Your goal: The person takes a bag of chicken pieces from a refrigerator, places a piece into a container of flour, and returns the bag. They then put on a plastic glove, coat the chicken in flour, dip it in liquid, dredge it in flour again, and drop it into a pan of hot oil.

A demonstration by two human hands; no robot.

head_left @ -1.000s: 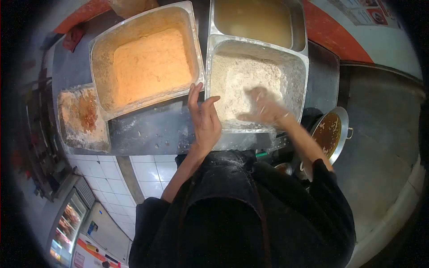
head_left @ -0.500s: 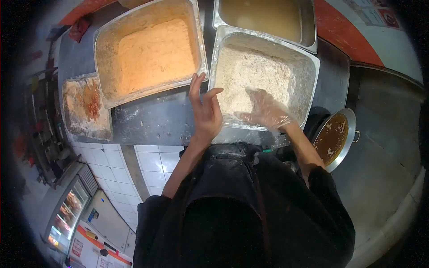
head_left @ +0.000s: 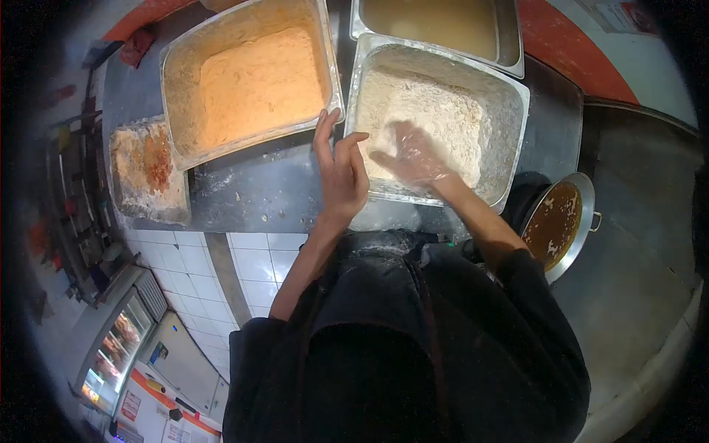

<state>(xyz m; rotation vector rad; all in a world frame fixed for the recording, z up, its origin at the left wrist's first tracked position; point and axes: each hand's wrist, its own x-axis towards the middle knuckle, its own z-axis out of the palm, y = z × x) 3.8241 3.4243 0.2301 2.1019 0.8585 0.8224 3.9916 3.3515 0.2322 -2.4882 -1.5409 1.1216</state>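
My right hand (head_left: 421, 159), in a clear plastic glove, is over the pale flour (head_left: 450, 122) in a deep metal pan (head_left: 509, 125). Its fingers are spread and I see nothing held in them; whether they touch the flour I cannot tell. Bare, my left hand (head_left: 342, 173) hovers by the near left corner of that pan, fingers apart and slightly curled. Its fingertips reach the corner of a second metal pan (head_left: 255, 136) that contains an orange powder (head_left: 262, 81); contact is unclear.
Behind the flour pan stands a metal pan of cloudy liquid (head_left: 436, 26). A flour-crusted tray (head_left: 151, 173) with a reddish patch sits at the left of the metal table (head_left: 251, 188). To the right is a round pan (head_left: 583, 221) of brown liquid with floating bits.
My right hand has moved left and slightly away from me across the flour pan. My left hand has stayed nearly in place. The whole view has shifted slightly.
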